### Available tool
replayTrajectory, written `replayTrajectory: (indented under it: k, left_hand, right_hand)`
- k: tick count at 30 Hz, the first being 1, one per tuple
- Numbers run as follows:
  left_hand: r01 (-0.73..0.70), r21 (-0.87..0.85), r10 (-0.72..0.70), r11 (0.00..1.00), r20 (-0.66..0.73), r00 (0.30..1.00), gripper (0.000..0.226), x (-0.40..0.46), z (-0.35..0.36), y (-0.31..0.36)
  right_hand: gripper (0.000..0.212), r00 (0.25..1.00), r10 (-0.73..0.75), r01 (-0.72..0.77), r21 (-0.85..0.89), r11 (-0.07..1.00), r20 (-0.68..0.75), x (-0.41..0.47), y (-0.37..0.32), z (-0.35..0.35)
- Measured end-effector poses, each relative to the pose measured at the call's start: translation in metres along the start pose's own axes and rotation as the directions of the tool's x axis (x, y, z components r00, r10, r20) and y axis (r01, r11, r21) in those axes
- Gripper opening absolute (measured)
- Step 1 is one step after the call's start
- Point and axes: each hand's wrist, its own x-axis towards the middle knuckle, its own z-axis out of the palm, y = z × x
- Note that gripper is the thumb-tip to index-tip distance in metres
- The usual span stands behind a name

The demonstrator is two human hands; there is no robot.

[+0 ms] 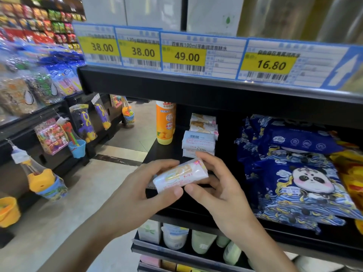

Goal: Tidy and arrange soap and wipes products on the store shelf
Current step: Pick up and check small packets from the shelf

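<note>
Two bare hands hold one wrapped soap bar (180,174) in front of the black shelf (157,152). The left hand (141,191) curls round its left end; the right hand (218,185) pinches its right end between thumb and fingers. Just behind sits a stack of wrapped soap bars (198,142). Panda-print wipes packs (294,169) lie to the right. An orange bottle (165,124) stands farther back, beneath yellow price tags (184,55).

Yellow price tags (186,55) line the front edge of the upper shelf. An orange bottle (165,122) stands at the left end of the middle shelf. Across the aisle floor (59,213), bagged toys (51,136) hang from a rack; snack packets (45,22) fill the top left corner.
</note>
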Motion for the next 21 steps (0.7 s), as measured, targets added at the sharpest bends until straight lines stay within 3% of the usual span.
replayTrajectory:
  k: [6, 10, 15, 18, 21]
  left_hand:
    - [0.041, -0.015, -0.042, 0.999, -0.076, 0.996, 0.051, -0.010, -0.028, -0.008]
    - [0.094, -0.030, -0.099, 0.995, -0.207, 0.973, 0.057, -0.018, -0.043, -0.021]
    - [0.159, -0.118, -0.182, 0.980, -0.229, 0.956, 0.059, -0.021, -0.050, -0.035]
    - [0.182, -0.141, -0.214, 0.973, -0.254, 0.943, 0.064, -0.019, -0.051, -0.040]
    - [0.203, -0.150, -0.237, 0.968, -0.264, 0.935, 0.055, -0.015, -0.050, -0.039]
  right_hand:
    - [0.077, 0.996, -0.007, 0.036, -0.305, 0.952, 0.094, 0.022, -0.001, 0.022]
    - [0.078, 0.985, 0.047, 0.079, -0.669, 0.739, 0.168, 0.037, 0.008, 0.023]
    - [0.082, 0.951, 0.120, 0.163, -0.790, 0.591, 0.286, 0.052, 0.018, 0.045]
    - [0.076, 0.968, 0.140, 0.106, -0.849, 0.518, 0.206, 0.059, 0.021, 0.057]
    - [0.076, 0.987, 0.127, 0.007, -0.832, 0.555, 0.094, 0.050, 0.021, 0.058]
